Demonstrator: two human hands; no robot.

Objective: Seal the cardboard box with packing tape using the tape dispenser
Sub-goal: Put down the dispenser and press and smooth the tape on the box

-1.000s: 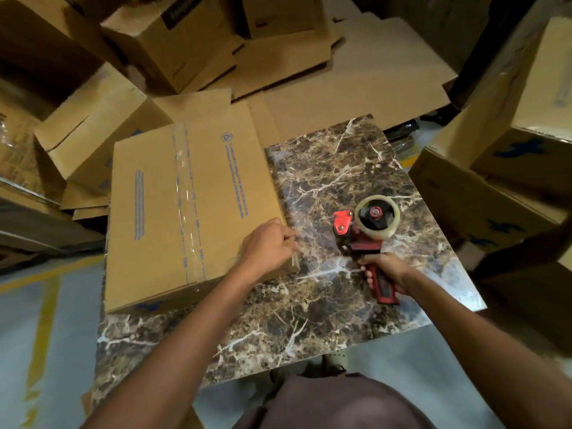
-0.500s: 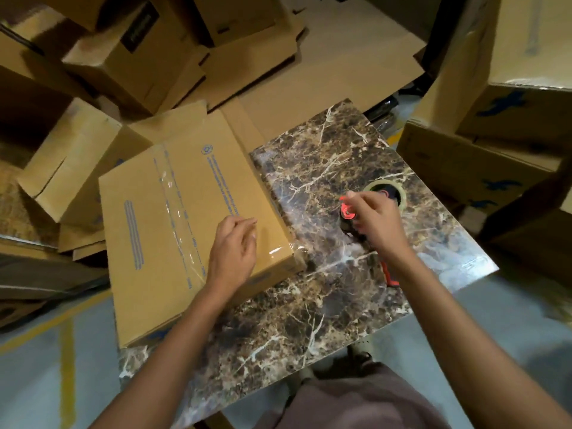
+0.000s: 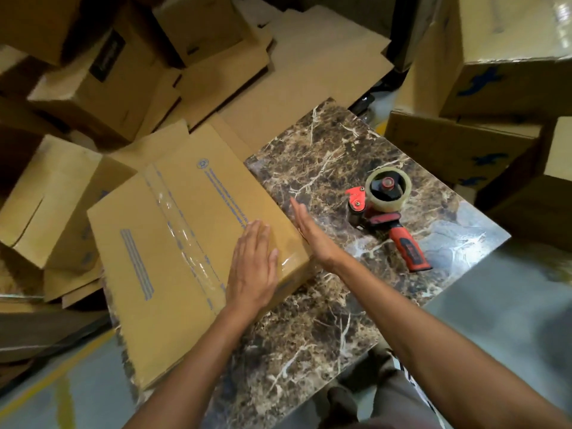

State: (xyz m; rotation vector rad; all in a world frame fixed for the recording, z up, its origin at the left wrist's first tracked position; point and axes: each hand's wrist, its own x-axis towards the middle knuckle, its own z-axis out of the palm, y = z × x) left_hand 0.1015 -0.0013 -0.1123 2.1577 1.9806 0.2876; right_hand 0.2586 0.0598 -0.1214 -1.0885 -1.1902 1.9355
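Cardboard box (image 3: 173, 252) lay flat on the marble table (image 3: 312, 329), clear tape (image 3: 182, 239) along its seam. Left hand (image 3: 252, 270) pressed flat, fingers spread, on its near corner; right hand (image 3: 312, 235), open, edged against the box side. Red tape dispenser (image 3: 383, 212) lay apart, ungripped.

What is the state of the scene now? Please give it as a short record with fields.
box: cardboard box lies flat on the marble table, clear tape along its middle seam
left hand: left hand flat on the box top near the taped corner
right hand: right hand open, edge-on against the box side
tool: tape dispenser rests on the table, nobody holds it
surroundings: more cartons stacked around
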